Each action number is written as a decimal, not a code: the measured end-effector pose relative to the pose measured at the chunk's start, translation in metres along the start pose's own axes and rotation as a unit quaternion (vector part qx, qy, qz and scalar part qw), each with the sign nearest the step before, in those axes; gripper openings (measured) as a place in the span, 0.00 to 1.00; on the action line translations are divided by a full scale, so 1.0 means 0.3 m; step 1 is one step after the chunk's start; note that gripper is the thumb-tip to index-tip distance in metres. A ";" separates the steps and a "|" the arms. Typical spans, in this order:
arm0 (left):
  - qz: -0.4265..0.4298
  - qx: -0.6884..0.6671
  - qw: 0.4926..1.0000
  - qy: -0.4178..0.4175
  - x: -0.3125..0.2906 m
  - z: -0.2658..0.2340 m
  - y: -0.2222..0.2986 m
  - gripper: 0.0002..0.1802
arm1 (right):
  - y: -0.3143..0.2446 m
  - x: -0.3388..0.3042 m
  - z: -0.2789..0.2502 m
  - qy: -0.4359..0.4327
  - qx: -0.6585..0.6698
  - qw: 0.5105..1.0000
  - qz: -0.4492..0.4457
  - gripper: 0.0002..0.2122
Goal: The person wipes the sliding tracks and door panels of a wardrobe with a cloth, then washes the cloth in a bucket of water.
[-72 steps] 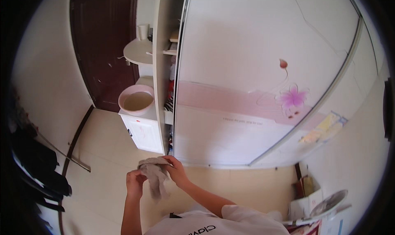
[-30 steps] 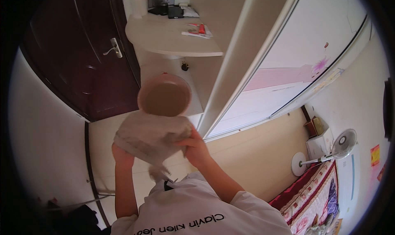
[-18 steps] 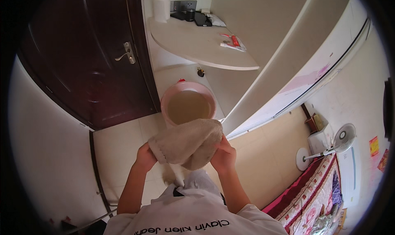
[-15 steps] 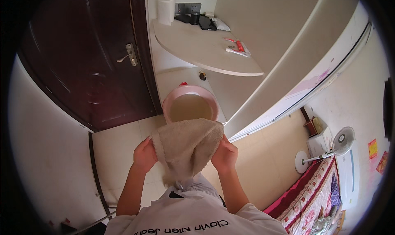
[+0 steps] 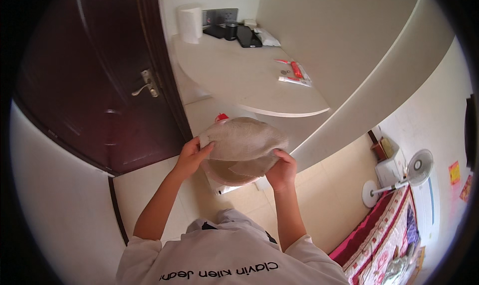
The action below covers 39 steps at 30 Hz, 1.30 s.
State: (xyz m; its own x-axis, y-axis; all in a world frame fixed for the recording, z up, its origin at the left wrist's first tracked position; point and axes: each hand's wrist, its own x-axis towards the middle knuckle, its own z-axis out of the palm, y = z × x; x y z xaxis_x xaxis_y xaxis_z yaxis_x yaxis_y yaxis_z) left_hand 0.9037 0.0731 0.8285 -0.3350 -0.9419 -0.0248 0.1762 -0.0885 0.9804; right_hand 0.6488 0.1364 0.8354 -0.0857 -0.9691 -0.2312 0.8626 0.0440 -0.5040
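Between my two hands hangs a beige-brown cloth [image 5: 239,138], its upper part spread out and a fold drooping below. My left hand [image 5: 192,156] pinches its left edge, thumb on top. With closed fingers my right hand [image 5: 281,171] grips the right edge. Under the cloth stands a pink basin [image 5: 218,176], mostly covered, so what it holds is largely hidden. A small red object [image 5: 221,117] shows just behind the cloth.
A curved white shelf [image 5: 234,88] above the basin bears a paper roll [image 5: 190,25], a black phone [image 5: 248,37] and red-and-white tubes [image 5: 296,74]. A dark red door [image 5: 100,85] stands left. At right are a white fan [image 5: 419,166] and a bed with patterned bedding [image 5: 374,235].
Both hands have carried the cloth forward, away from my body, and it now covers much of the basin. The view has shifted a little.
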 end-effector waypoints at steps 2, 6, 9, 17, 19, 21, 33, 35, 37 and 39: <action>-0.012 0.060 0.997 -0.039 0.115 -0.067 -0.145 0.18 | 0.055 0.093 -0.119 0.039 0.027 0.999 0.012 0.17; -0.040 0.113 0.993 0.018 0.322 -0.162 -0.415 0.12 | 0.195 0.191 -0.352 0.096 0.122 0.985 0.075 0.15; -0.017 0.223 0.975 -0.010 0.479 -0.227 -0.581 0.11 | 0.263 0.232 -0.435 0.155 0.115 0.981 0.028 0.14; 0.132 0.524 0.793 -0.282 0.645 -0.141 -0.531 0.36 | 0.518 0.272 -0.376 0.411 -0.444 0.785 -0.130 0.25; 0.229 0.552 0.687 -0.413 0.692 -0.171 -0.605 0.44 | 0.590 0.328 -0.293 0.476 -0.639 0.585 -0.151 0.27; 0.246 0.551 0.643 -0.473 0.695 -0.132 -0.583 0.47 | 0.631 0.361 -0.230 0.423 -0.770 0.451 -0.159 0.33; 0.178 0.647 0.459 -0.582 0.795 -0.094 -0.832 0.59 | 0.764 0.543 -0.480 0.444 -0.781 0.436 0.062 0.40; 0.127 0.645 0.460 -0.597 0.809 -0.105 -0.835 0.56 | 0.788 0.569 -0.484 0.448 -0.774 0.441 0.076 0.40; 0.132 0.649 0.458 -0.593 0.811 -0.108 -0.873 0.56 | 0.820 0.607 -0.521 0.477 -0.766 0.427 0.064 0.41; 0.146 0.662 0.449 -0.581 0.815 -0.124 -0.926 0.55 | 0.861 0.639 -0.604 0.478 -0.752 0.450 0.054 0.39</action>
State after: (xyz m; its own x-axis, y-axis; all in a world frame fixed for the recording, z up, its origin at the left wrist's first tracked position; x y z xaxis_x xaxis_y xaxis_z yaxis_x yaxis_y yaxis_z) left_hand 0.8073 -0.1446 0.5429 -0.8694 0.0237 -0.4935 -0.0778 0.9798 0.1841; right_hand 0.7649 0.0059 0.5101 -0.8799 -0.4256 -0.2112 -0.3648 0.8899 -0.2738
